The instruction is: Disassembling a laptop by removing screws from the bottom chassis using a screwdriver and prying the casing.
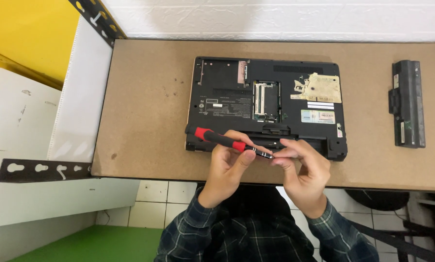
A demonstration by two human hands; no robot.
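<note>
A black laptop (pixel 275 85) lies upside down on the brown table (pixel 145 97), with its bottom covers off and its battery bay open along the near edge. My left hand (pixel 227 167) holds a red-and-black screwdriver (pixel 217 139) by the handle, just above the laptop's near edge. The fingers of my right hand (pixel 302 170) pinch the screwdriver's metal tip end (pixel 264 154). Both hands hover over the table's front edge.
A long black battery pack (pixel 407 104) lies at the table's right. A white wall runs behind the table. A perforated black metal bracket (pixel 43 170) and white sheets stand at the left, with a yellow panel behind.
</note>
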